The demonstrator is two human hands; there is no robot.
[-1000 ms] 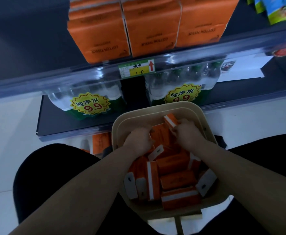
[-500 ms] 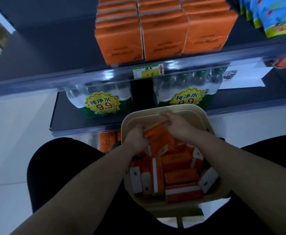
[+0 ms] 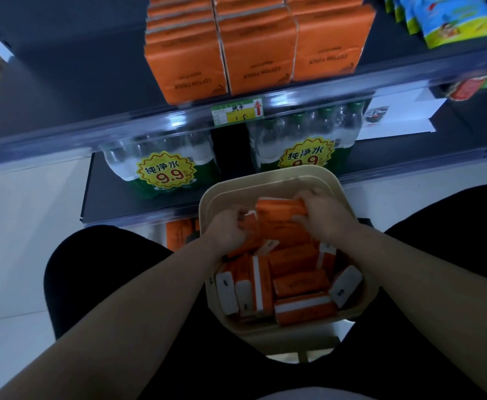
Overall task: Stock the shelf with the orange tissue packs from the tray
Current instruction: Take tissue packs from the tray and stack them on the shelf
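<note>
The right hand [image 3: 324,216] is gripping a cluster of orange tissue packs [image 3: 279,219] at its right end, with the fingers curling over the top edge and the thumb pressing in from below. The left hand [image 3: 226,230] is gripping the left end of the same cluster, its fingers curling around a pack with a white end face. Both hands are holding the cluster just above the far half of the tray [image 3: 268,176], over the other contents.

The remaining packs [image 3: 301,282] are filling the near half of the tray in mixed orientations. Some are lying flat and some are standing on edge with white end faces showing. The tray is a beige, rounded-square container, and it is sitting between the person's thighs, which are clad in black.

Directly beyond the tray, the shelf [image 3: 138,127] is carrying three rows of large orange tissue bundles [image 3: 259,59], standing side by side at the front rail. A price label [image 3: 238,112] with a red arrow is sitting on the rail below the middle row.

On the level below, two shrink-wrapped water bottle packs [image 3: 178,145] are standing apart, each bearing a yellow sticker reading 9.9. A white card [image 3: 403,116] is lying to their right. Colourful snack bags [image 3: 450,21] are occupying the upper right corner. More orange packaging [image 3: 180,235] is showing on the lowest level, just left of the tray.
</note>
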